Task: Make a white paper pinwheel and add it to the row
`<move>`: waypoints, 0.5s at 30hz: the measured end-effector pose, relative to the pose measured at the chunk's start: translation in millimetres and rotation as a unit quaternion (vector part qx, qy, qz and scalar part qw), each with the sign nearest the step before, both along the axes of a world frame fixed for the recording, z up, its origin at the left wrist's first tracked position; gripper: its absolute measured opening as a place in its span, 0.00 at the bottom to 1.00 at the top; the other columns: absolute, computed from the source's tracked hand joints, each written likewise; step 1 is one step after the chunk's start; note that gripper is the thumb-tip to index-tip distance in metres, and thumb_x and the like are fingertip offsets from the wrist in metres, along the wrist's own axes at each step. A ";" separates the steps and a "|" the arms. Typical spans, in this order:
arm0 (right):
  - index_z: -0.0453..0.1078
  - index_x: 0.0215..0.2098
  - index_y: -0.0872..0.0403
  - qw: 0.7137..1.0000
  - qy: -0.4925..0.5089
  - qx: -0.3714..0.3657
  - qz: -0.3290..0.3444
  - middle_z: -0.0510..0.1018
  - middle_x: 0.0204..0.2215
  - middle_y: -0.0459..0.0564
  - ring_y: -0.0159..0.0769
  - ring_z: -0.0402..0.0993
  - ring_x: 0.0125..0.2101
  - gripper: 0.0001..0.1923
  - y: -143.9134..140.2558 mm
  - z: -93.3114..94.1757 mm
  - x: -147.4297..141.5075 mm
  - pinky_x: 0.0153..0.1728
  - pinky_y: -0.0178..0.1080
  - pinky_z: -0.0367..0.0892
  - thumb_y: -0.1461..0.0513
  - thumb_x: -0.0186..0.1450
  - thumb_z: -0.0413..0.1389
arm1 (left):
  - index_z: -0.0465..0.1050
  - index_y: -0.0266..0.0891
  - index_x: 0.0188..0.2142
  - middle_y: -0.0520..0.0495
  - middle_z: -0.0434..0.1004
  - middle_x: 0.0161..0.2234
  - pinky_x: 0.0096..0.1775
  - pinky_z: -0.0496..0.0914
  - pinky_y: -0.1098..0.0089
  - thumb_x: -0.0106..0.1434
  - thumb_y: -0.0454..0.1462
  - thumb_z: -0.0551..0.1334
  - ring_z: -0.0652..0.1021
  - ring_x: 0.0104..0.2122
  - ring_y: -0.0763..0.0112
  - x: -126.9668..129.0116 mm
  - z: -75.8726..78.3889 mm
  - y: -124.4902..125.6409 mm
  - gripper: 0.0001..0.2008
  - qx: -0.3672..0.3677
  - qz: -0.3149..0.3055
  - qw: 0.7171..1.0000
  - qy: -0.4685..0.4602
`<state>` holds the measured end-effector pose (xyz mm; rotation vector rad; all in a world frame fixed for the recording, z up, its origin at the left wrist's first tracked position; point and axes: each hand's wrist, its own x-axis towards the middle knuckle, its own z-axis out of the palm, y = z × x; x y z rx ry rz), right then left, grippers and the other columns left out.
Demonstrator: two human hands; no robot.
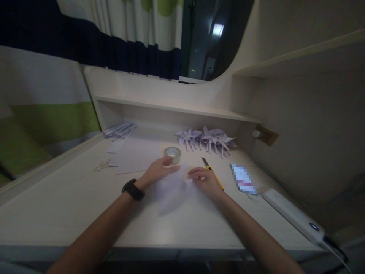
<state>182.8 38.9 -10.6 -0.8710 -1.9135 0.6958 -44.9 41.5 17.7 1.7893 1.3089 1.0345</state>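
My left hand (pixel 159 169) is down on the worktop (pixel 62 205), fingers curled onto the upper left edge of a pale sheet of paper (pixel 172 190), pinching it, and my right hand (pixel 205 179) presses its bent fingers on the sheet's upper right edge. The paper lies flat between both hands, in the middle of the worktop, partly folded into a point toward me. A black watch (pixel 133 189) sits on my left wrist. Just behind my left hand stands a roll of clear tape (pixel 172 153), no print on it that I can read. A yellow-handled utility knife (pixel 211 171) lies beside my right hand, touching nothing else. Further back, a cluster of folded paper pinwheels (pixel 207 140) rests against the shelf wall. To the right there's a small packet (pixel 243 179), its label blurred out, unreadable. Paper strips (pixel 119 130) lie far left, a wall socket (pixel 266 134) far right.
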 end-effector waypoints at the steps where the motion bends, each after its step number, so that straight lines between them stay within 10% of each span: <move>1: 0.78 0.28 0.51 1.000 0.010 0.004 0.009 0.79 0.35 0.49 0.34 0.73 0.35 0.15 0.4 1.3 -0.1 0.31 0.34 0.64 0.72 0.51 0.53 | 0.68 0.34 0.50 0.39 0.76 0.43 0.42 0.68 0.63 0.53 0.49 0.64 0.76 0.41 0.58 -2.3 3.5 -2.2 0.29 -0.047 -0.060 0.997 -0.025; 7: 0.78 0.28 0.49 0.997 0.061 0.053 -0.012 0.74 0.30 0.47 0.32 0.69 0.31 0.14 3.3 3.2 -0.7 0.30 0.34 0.64 0.71 0.52 0.54 | 0.74 0.36 0.42 0.43 0.79 0.38 0.34 0.68 0.67 0.45 0.41 0.70 0.76 0.32 0.62 -4.7 2.2 -10.0 0.24 -0.161 -0.247 0.955 -0.043; 15: 0.72 0.46 0.51 0.981 0.046 0.114 -0.149 0.71 0.38 0.50 0.30 0.68 0.28 0.14 -0.9 3.5 -0.2 0.24 0.32 0.65 0.60 0.61 0.56 | 0.75 0.31 0.27 0.45 0.76 0.24 0.26 0.63 0.71 0.47 0.43 0.68 0.73 0.23 0.67 13.7 -28.7 0.4 0.15 -0.125 -0.021 0.988 -0.092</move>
